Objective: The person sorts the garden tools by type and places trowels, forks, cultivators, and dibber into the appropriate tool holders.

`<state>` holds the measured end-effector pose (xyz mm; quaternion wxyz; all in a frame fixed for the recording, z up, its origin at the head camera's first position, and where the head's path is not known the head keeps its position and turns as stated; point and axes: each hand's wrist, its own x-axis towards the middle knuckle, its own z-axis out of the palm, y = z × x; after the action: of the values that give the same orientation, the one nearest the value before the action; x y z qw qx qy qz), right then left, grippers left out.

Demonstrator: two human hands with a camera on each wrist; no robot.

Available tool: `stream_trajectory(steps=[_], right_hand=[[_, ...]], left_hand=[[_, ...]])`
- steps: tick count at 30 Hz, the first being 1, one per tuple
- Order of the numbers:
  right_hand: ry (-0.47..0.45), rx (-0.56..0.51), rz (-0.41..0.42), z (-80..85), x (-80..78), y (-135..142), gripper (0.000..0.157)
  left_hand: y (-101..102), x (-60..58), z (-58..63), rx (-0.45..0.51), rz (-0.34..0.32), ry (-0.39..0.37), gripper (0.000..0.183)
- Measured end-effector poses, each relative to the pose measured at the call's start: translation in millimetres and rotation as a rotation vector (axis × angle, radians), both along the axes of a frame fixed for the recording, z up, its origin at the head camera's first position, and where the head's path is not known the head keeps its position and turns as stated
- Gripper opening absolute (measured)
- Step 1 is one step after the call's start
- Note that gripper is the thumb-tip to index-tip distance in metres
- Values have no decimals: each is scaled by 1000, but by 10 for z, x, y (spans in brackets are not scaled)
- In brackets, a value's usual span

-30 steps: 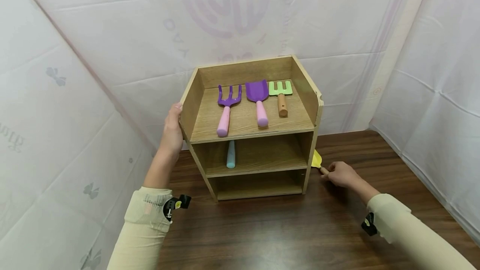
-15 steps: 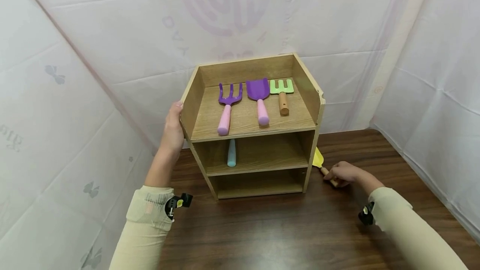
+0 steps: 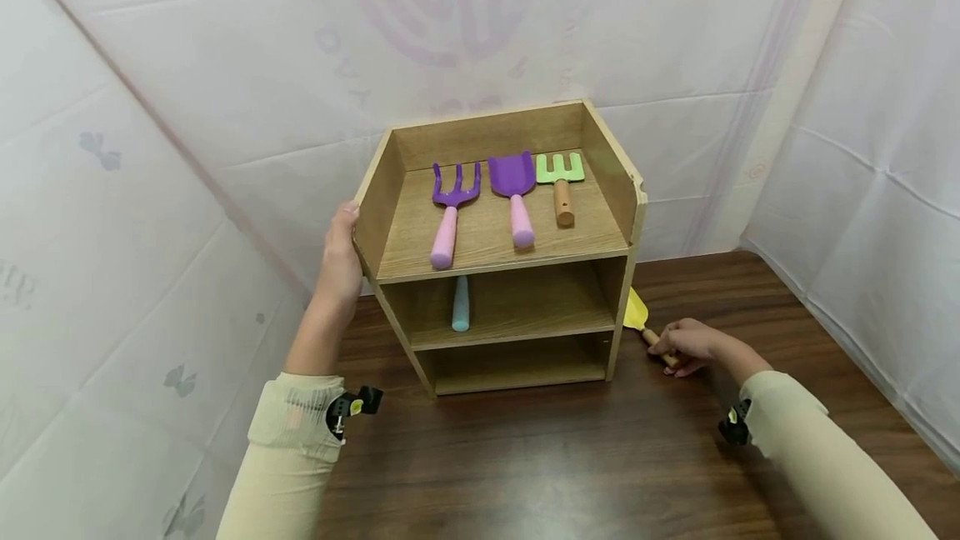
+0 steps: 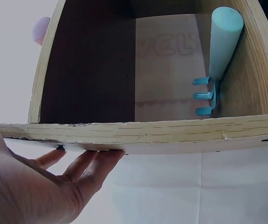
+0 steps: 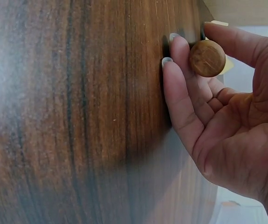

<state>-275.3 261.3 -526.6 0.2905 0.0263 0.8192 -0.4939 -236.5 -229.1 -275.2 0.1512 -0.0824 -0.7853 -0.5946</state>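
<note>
In the head view my left hand [image 3: 339,265] lies against the outer left side of a wooden shelf unit [image 3: 517,263]. The left wrist view shows its fingers [image 4: 94,170] nearly straight on that panel. To the right of the unit, low over the table, my right hand [image 3: 690,346] pinches the wooden handle [image 5: 207,58] of a yellow toy trowel [image 3: 636,309]. Part of the trowel's blade is hidden behind the unit. On the top shelf lie a purple hand fork [image 3: 446,227], a purple shovel [image 3: 513,182] and a small green rake [image 3: 561,177].
A blue-handled rake [image 4: 224,42] lies in the middle compartment, near its left wall. Below is the bottom compartment [image 3: 517,365]. Dark wood table [image 3: 525,457] extends in front, and white sheeting [image 3: 300,90] hangs behind and at both sides.
More of the trowel's wooden handle shows than a second ago, with my right fingers farther along it. The left hand stays on the panel. The head view has shifted slightly.
</note>
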Motion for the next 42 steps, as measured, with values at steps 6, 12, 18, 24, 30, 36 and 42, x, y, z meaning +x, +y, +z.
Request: stream_trajectory(steps=[6, 12, 18, 24, 30, 36, 42], right_hand=[[-16, -22, -6, -4, 9, 37, 34], [-31, -46, -4, -6, 3, 57, 37], [-34, -112, -36, -14, 4, 14, 32], [-68, -215, -75, -11, 52, -1, 33], [-51, -220, -91, 52, 108, 8, 38], [-20, -291, -109, 181, 157, -30, 47], [44, -359, -133, 403, 192, -66, 53]], left_hand=[[10, -1, 0, 0, -1, -11, 53], [18, 10, 8, 15, 4, -13, 54], [-5, 6, 2, 33, -1, -5, 54], [-9, 18, 2, -4, 9, -9, 54], [-1, 6, -8, -9, 3, 6, 51], [-15, 17, -18, -7, 7, 2, 51], [-20, 13, -8, -15, 13, 7, 52]])
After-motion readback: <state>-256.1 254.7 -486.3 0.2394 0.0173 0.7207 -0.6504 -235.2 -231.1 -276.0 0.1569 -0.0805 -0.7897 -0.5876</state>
